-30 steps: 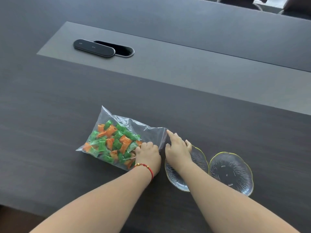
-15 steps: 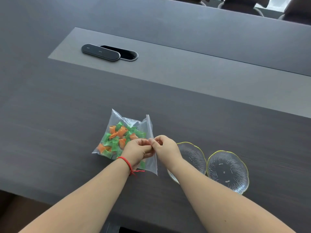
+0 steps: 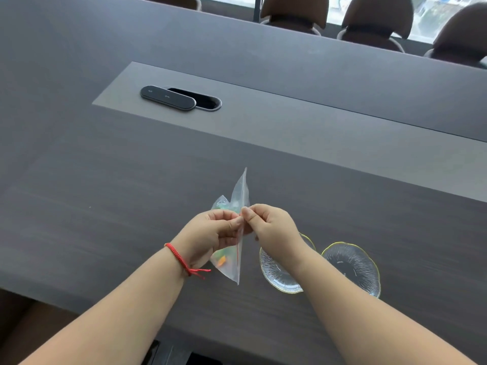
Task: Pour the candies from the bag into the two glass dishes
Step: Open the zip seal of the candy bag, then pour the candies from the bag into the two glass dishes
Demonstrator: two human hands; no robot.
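Dark wood-grain table point(image 3: 105, 206) beneath, both my hands point(image 3: 210, 230) point(image 3: 271, 227) grip the clear candy-filled zip bag's point(image 3: 238, 196) lips, raised left of two empty ribbed glass dishes point(image 3: 276, 272) point(image 3: 353, 267); I should peel evenly, mouth upward.

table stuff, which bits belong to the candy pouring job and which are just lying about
Part of the job:
candy bag
near glass dish
far glass dish
left hand
right hand

Just lying about:
black oval device
table cable slot
chairs
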